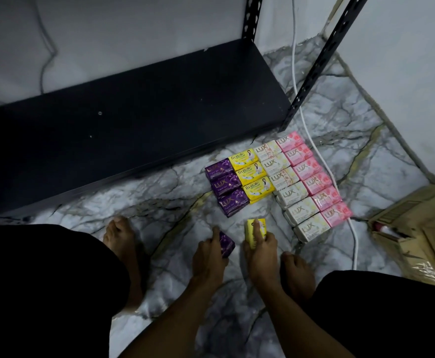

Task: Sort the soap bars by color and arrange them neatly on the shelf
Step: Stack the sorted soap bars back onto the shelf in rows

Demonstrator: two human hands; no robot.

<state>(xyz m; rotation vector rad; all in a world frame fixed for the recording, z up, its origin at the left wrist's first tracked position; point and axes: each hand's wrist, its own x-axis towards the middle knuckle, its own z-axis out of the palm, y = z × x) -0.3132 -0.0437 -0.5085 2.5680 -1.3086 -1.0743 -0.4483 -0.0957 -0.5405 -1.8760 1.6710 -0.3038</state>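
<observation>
Left hand [208, 257] grips purple bar [226, 244] | right hand [260, 250] pinches yellow bar [254, 232] | both just before floor rows [275, 177] | boxes likely light, stiff, glossy; hold by long sides

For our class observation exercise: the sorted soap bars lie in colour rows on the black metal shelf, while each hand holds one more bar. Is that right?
Not quite. The head view shows the sorted soap bars in rows on the marble-patterned floor beside the black metal shelf, not on it. The left hand and right hand do each hold a bar.
</observation>
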